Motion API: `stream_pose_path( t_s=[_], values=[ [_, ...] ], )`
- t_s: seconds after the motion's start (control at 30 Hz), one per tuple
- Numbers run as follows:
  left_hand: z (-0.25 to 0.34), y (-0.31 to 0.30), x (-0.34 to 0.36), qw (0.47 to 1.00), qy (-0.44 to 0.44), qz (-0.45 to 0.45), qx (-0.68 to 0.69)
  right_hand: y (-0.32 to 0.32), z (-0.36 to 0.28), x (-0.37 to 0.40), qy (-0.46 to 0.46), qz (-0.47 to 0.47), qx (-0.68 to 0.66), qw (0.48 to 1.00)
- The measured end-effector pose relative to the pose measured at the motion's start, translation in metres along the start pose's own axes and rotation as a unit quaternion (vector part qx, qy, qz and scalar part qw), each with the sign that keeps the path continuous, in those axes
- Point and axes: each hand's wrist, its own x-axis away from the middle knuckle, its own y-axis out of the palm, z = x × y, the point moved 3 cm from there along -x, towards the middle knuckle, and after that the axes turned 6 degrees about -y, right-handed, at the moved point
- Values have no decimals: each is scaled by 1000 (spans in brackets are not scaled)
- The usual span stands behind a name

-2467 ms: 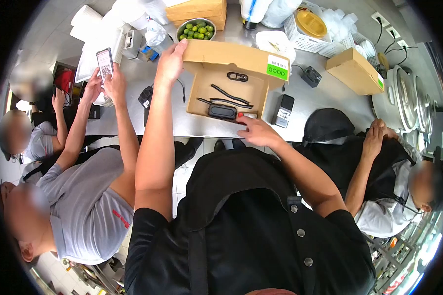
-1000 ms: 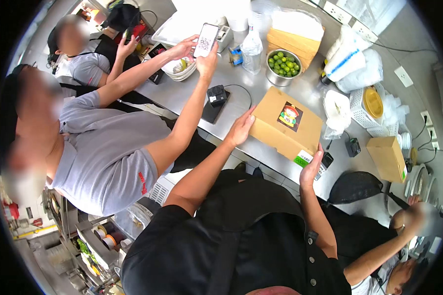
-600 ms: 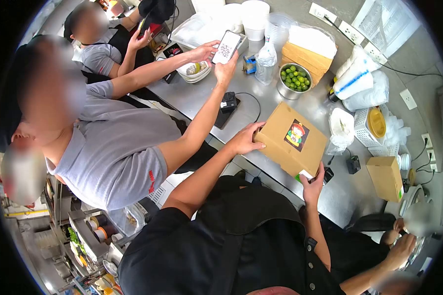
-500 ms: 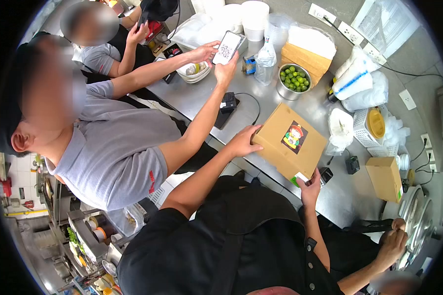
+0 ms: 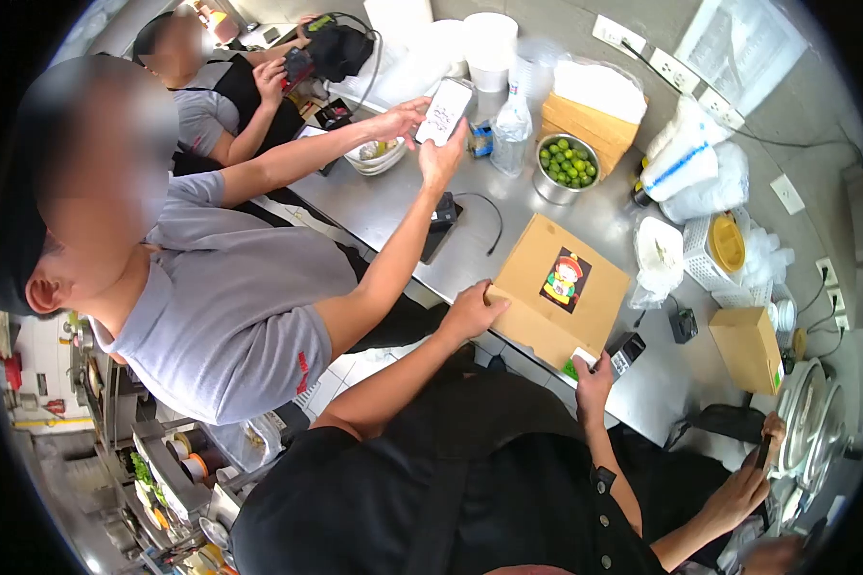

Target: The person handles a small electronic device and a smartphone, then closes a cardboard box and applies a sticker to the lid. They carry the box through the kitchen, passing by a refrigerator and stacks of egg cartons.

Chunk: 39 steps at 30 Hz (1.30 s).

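A brown cardboard box (image 5: 594, 278) with a cartoon sticker (image 5: 565, 279) on its lid is at the near edge of the steel table. My left hand (image 5: 473, 313) grips its left near corner, thumb on the cardboard. At the right near corner, my right hand (image 5: 594, 386) holds the box beside a small green-and-white label (image 5: 575, 365); some of its fingers are hidden. A dark handheld device with a keypad (image 5: 627, 352) lies just beyond my right hand.
To my left, a co-worker in a grey shirt (image 5: 230, 316) holds a phone (image 5: 445, 110) over the table (image 5: 384, 206). A bowl of limes (image 5: 567, 170) stands behind the box. Another cardboard box (image 5: 746, 347) is at the right, near another person's hands (image 5: 743, 489).
The box has shifted slightly left and tipped, showing more of its near side; both my hands stay on it. The person at the right has moved their hands.
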Motion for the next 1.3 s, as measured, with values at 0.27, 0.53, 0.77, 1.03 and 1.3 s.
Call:
stream_pose_path(
  t_s=[0.27, 0.53, 0.77, 1.03, 1.3],
  values=[
    [2, -8, 1, 996, -68, -24, -53, 2, -4, 5, 16, 22, 50, 998],
    [12, -7, 2, 986, -113, -80, -92, 0, 9, 0, -18, 19, 13, 1000],
    [23, -13, 11, 970, -145, -169, -98, -4, 18, 1, 24, -9, -97, 995],
    [2, -3, 9, 993, -109, -19, -39, -3, 6, 4, 21, -13, -77, 997],
    [-30, 12, -4, 982, -113, -19, 152, -6, 6, -1, -19, -34, -103, 994]
  ],
)
